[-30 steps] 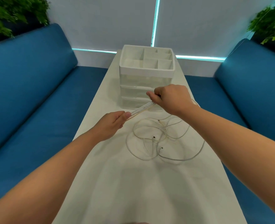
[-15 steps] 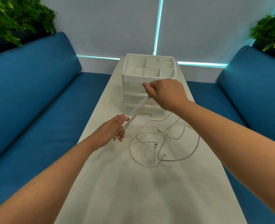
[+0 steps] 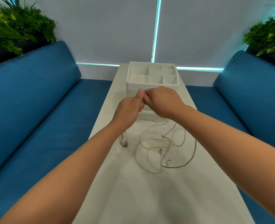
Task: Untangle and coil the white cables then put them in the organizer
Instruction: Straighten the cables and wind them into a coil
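Both hands meet in front of the white organizer [image 3: 153,85], a box with several open top compartments and drawers below. My left hand [image 3: 130,110] grips a folded bundle of white cable [image 3: 124,139], whose ends hang below the wrist down to the table. My right hand [image 3: 162,102] pinches the same bundle right against the left thumb. A loose tangle of white cables [image 3: 164,151] with small dark plugs lies on the table under my right forearm.
The long white table [image 3: 149,199] runs away from me between two blue sofas [image 3: 36,118]. Green plants [image 3: 15,26] stand behind each sofa back. The organizer stands at the table's far end.
My left hand rose from the table and came up against my right hand. The stretched cable folded together, and its ends now dangle below my left wrist.
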### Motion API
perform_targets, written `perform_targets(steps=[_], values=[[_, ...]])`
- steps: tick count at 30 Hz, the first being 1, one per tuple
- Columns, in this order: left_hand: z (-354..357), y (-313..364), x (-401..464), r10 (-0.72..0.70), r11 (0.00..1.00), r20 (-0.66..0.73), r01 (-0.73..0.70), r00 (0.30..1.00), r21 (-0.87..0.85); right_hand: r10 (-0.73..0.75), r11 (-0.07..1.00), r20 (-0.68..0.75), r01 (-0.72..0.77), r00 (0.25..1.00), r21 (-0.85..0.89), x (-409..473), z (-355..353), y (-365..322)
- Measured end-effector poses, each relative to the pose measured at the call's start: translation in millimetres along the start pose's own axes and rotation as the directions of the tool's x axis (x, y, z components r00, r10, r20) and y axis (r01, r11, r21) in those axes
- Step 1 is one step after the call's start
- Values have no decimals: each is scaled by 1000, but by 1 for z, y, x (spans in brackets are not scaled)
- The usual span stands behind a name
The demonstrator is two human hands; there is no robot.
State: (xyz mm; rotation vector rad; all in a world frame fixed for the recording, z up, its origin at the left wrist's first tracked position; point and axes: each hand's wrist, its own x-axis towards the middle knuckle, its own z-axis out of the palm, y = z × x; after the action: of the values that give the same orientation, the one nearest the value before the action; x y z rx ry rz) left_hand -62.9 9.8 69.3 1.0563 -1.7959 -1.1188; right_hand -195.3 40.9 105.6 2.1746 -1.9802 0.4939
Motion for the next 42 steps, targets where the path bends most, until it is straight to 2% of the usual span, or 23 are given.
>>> perform_targets(steps=[5, 9, 12, 15, 17, 19, 21, 24, 28, 34, 39, 42], values=[[-22, -24, -6, 96, 995, -60, -94, 994, 29, 116, 993, 54, -117, 992, 13, -10, -1, 21], [-27, -33, -10, 112, 994, -61, -112, 992, 2, 120, 992, 21, -121, 992, 44, -11, 2, 17], [-31, -36, -10, 75, 997, -21, -76, 997, -28, 83, 990, 11, -84, 996, 117, -8, 1, 12], [-35, -34, -8, -9, 1000, 109, 9, 994, -8, 29, 981, 22, -33, 999, 189, -8, -5, 8], [-34, -25, -4, -15, 999, 178, 9, 984, 33, 2, 987, 19, -5, 1000, 161, -8, -3, 4], [-26, -13, 1, -2, 1000, 173, -1, 985, 21, -4, 993, 16, 2, 1000, 114, -9, 3, -2], [-15, -3, 5, -28, 1000, 121, 29, 992, -10, 25, 984, 4, -25, 1000, 179, -10, 6, -6], [-7, -2, 4, -36, 998, 82, 40, 996, -49, 34, 912, 56, -54, 998, 407, -11, 4, 0], [-13, -18, 1, 62, 997, 110, -55, 992, -60, -36, 753, 299, -171, 954, 636, -19, -5, 16], [-16, -22, -4, 95, 995, 201, -87, 975, -49, -59, 663, 413, -274, 909, 697, -19, -3, 29], [-23, -22, -6, 18, 989, 312, 29, 950, -145, -48, 640, 438, -309, 898, 703, -16, -1, 32], [-26, -25, -6, 33, 988, 325, 18, 945, -150, -47, 577, 446, -340, 894, 742, -16, -2, 35]])
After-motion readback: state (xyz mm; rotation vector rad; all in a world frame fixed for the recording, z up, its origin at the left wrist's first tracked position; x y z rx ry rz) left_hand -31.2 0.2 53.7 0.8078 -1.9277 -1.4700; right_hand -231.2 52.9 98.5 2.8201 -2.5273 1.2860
